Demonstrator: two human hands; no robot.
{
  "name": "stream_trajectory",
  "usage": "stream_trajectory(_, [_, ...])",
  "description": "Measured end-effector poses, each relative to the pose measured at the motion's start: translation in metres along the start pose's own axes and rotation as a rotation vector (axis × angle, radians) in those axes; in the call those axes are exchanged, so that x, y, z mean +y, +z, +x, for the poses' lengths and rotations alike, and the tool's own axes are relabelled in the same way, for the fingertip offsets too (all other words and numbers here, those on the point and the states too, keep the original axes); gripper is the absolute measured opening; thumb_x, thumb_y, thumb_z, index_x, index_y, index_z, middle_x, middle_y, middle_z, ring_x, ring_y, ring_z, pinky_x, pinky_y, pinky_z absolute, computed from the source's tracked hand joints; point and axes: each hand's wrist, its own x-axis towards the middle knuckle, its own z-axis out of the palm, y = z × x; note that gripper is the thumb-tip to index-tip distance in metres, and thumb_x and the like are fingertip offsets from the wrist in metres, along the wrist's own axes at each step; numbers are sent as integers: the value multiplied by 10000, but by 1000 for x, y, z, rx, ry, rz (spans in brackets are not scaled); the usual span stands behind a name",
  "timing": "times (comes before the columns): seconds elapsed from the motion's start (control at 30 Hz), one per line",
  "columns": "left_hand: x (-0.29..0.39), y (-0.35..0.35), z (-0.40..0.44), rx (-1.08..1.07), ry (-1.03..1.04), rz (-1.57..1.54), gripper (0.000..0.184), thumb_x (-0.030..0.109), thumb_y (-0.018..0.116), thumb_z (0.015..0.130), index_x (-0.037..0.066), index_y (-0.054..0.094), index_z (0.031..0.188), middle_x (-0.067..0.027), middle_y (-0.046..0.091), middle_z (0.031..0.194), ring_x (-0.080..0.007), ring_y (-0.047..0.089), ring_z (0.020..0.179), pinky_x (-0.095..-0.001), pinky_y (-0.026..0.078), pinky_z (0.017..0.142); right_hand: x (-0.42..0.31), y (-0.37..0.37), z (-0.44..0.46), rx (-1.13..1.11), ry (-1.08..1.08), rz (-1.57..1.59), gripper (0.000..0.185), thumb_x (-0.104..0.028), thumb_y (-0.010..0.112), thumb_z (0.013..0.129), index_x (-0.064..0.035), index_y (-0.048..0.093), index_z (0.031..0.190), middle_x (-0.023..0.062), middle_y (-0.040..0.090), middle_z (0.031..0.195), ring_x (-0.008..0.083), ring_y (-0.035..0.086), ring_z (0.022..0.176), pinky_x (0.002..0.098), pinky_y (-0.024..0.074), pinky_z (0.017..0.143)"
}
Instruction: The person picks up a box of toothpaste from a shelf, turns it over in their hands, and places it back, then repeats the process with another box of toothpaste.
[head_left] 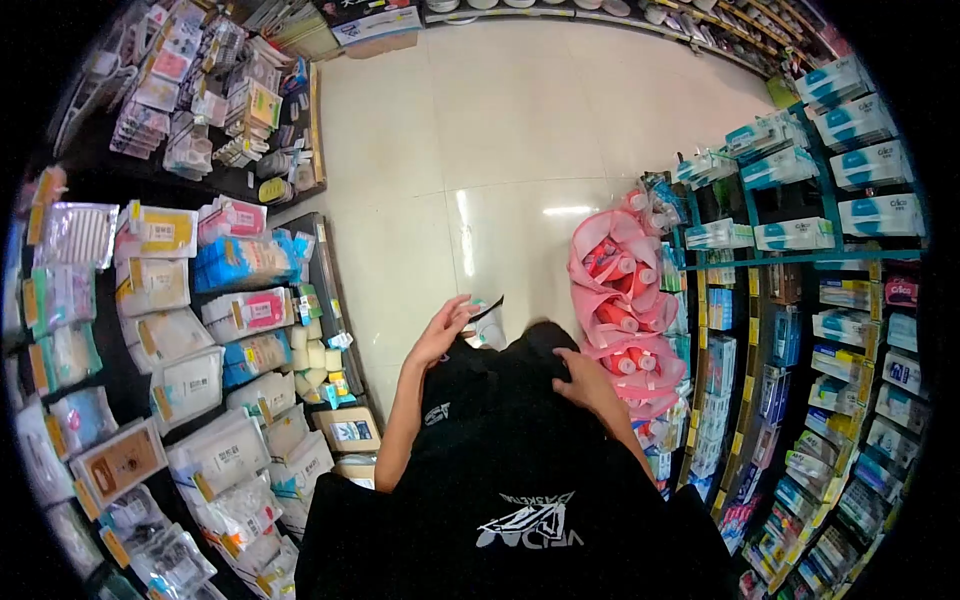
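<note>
Black clothing with a white logo [530, 520] covers my body at the lower middle. My left hand [445, 328] is raised at the left edge of this clothing, its fingers loosely extended with nothing seen between them. Just right of those fingers, a small whitish object [488, 330] shows beside a thin black strip; the clothing hides part of it. On the other side, my right hand [582, 378] is against the black clothing, thumb and forefinger apart and nothing visible between them. Its other fingers are partly hidden.
Shelves of packaged goods [222, 455] line the left side. Pink bags with red bottles [622, 300] stand on the tiled floor [400, 170] to the right, beside racks of boxed items [795, 235]. More shelving [560, 12] crosses the far end.
</note>
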Motion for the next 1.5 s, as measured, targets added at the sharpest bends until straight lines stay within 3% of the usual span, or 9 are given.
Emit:
stream_trajectory(0.17, [72,-3,15,-120,139,185,443,73,437,943,58,324,1372,-54,481,1287,-106,475,1065,-246,369,924,-43,-25,44,153,77,251,501,-151,635,767,-35,497,1234,202,625,962,276,607,834,359,480,755])
stream_trajectory(0.37, [114,8,41,-208,-12,-29,477,84,499,931,59,308,1367,-92,433,1293,-116,544,947,-219,439,799,-75,-48,106,202,-4,520,413,-101,532,833,-25,507,1238,157,656,931,173,596,663,279,477,659])
stream_trajectory(0.5, [130,-7,74,-103,91,178,543,133,558,911,63,284,1375,-94,437,1203,-107,526,808,-237,448,710,-91,-77,156,140,-39,486,358,-37,499,813,-9,548,1166,177,649,877,279,633,755,343,497,698])
stream_trajectory(0.63, [161,-29,117,93,-56,312,587,188,567,911,72,250,1391,-126,480,1180,-115,525,803,-244,446,714,-91,-105,216,53,-283,363,340,11,491,767,-18,594,1090,155,631,923,285,604,826,345,475,759])
stream_trajectory(0.8, [190,-56,176,31,28,248,518,179,543,926,61,301,1368,-95,592,1044,-124,541,817,-255,445,753,-87,-143,289,12,-418,306,233,29,495,733,-41,619,917,136,592,895,309,556,890,375,449,809])
stream_trajectory(0.9, [203,-57,198,-22,9,306,443,125,528,922,62,367,1330,-77,621,1005,-122,549,836,-253,444,753,-83,-166,322,-28,-316,177,163,-25,547,753,-61,622,893,147,588,919,331,564,885,417,466,791])
stream_trajectory(1.3, [283,-140,291,-163,12,377,500,53,555,884,59,347,1338,-74,645,1008,-129,596,825,-263,465,699,-106,-213,456,-118,-236,86,267,-97,575,775,-54,559,1038,165,574,974,346,556,959,420,461,839])
stream_trajectory(1.4, [326,-176,316,-148,95,512,497,71,569,856,70,366,1310,-118,665,948,-223,632,751,-301,483,653,-128,-212,501,-59,-205,67,307,-98,582,777,-39,540,1075,184,580,1004,359,555,972,419,457,847])
stream_trajectory(1.5, [370,-216,323,-106,157,565,473,60,552,856,74,372,1293,-133,660,936,-273,646,835,-341,494,718,-174,-219,541,-90,-189,30,330,-73,577,769,-17,534,1092,205,587,1042,369,553,996,410,448,866])
